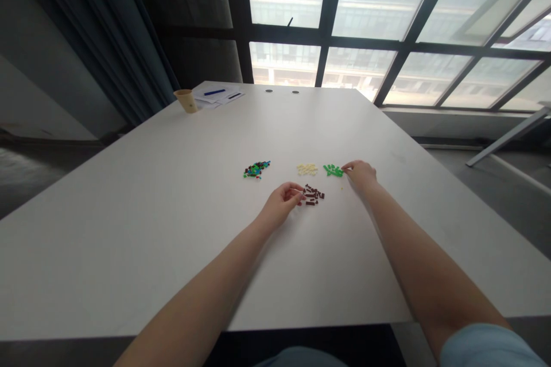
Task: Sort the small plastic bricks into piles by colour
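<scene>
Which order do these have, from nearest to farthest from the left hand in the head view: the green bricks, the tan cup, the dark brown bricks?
1. The dark brown bricks, just right of the left hand.
2. The green bricks, farther right.
3. The tan cup, far left, near the table's far end.

Whether left hand (280, 205), right hand (360, 176) pinch bricks (333, 170): too small to tell.

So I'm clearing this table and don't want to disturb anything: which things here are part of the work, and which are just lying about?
Part of the work: left hand at the brown bricks; right hand at the green bricks; cream bricks; mixed bricks.

Lying about: paper cup; papers; blue pen.
</scene>
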{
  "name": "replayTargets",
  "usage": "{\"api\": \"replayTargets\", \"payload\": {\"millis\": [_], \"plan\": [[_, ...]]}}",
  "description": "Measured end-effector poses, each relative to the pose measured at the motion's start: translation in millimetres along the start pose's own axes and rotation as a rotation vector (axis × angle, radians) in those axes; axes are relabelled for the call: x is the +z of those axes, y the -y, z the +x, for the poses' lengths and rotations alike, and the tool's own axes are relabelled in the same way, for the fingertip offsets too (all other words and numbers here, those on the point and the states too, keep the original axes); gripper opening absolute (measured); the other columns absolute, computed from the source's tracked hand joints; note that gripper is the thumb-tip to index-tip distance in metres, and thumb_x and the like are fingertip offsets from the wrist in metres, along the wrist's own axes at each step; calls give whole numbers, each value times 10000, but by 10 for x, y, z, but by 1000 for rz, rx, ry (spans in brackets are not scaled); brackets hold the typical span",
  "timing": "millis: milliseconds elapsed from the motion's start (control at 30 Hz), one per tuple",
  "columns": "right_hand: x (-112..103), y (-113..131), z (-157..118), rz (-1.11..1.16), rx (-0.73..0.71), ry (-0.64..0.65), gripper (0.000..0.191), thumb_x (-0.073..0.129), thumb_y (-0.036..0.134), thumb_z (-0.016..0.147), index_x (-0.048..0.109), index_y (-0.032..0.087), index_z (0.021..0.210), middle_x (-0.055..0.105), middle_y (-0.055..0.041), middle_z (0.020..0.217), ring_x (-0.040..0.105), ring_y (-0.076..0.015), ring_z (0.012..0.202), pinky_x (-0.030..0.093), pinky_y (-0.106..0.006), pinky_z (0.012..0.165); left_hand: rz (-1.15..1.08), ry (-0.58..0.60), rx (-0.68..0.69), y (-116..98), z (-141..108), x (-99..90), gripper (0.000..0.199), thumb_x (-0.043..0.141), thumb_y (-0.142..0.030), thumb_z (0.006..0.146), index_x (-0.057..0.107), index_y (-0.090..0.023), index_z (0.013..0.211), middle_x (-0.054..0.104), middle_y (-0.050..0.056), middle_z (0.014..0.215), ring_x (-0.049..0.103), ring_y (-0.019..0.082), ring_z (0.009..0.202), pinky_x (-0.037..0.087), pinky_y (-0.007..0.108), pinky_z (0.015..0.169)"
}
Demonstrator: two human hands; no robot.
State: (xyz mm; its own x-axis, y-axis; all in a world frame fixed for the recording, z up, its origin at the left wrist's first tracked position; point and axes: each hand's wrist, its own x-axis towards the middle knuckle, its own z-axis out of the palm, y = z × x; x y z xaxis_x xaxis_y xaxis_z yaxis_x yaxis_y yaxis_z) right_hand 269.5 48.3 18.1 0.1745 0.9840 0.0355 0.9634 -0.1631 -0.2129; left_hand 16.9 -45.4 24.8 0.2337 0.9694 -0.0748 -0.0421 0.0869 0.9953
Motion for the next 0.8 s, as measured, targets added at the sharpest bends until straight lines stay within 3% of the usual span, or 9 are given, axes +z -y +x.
{"api": "replayTargets", "payload": {"millis": [400,500,567,667,800], "plan": [[-63,-49,5,65,37,-25,284,483,286,801,695,243,987,665,-73,1013,582,-201,870,378,-294,700,-11,-33,8,-52,-20,-16,194,606,-289,685,562,-152,817,636,19,702,554,99,609,408,228,602],[-178,-39,-64,112,10,-83,293,471,309,790,696,210,950,674,-73,893,569,-178,773,367,-267,650,28,-101,7,-30,2,-25,157,569,-257,696,553,-156,816,632,19,709,561,106,614,414,232,611],[-247,18,-199,149,-45,-115,276,462,331,780,689,179,817,651,-61,748,534,-157,671,346,-252,597,82,-164,32,-4,38,-67,138,545,-243,703,555,-157,810,633,29,726,565,117,622,427,250,633],[-270,164,-533,206,-188,-37,344,424,401,781,530,177,543,492,-5,509,412,-119,509,277,-245,497,300,-311,102,3,108,-250,129,505,-215,721,578,-164,815,644,53,786,575,147,685,435,285,695],[-147,358,-965,269,-338,115,358,417,397,770,331,190,491,319,39,450,298,-90,466,210,-236,465,804,-527,76,-48,165,-666,194,480,-179,740,636,-201,853,650,71,953,576,207,813,407,335,741]]}}
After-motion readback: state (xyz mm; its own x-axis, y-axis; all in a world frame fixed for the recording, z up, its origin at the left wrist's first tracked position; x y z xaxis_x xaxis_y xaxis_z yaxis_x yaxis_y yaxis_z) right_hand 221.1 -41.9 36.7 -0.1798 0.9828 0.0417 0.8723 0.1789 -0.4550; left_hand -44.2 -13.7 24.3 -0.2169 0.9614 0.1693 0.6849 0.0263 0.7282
